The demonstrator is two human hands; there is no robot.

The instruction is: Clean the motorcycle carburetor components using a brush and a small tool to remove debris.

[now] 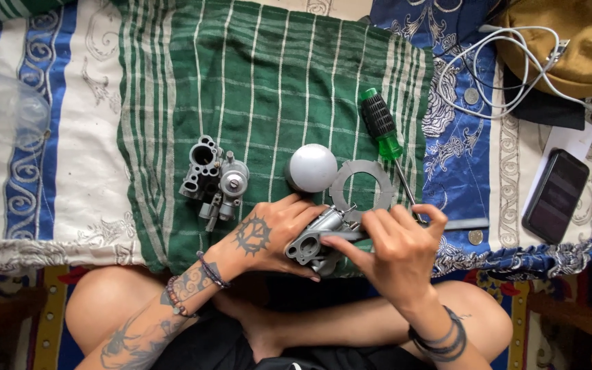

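The left hand (268, 229) clamps the grey casting (313, 240), long axis running left-near to right-far, while right hand (399, 250) pinches its right end.

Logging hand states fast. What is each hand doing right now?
Left hand: closed around the grey cast-metal engine part.
Right hand: fingertips pinched on that part's upper edge; anything held between them cannot be told.
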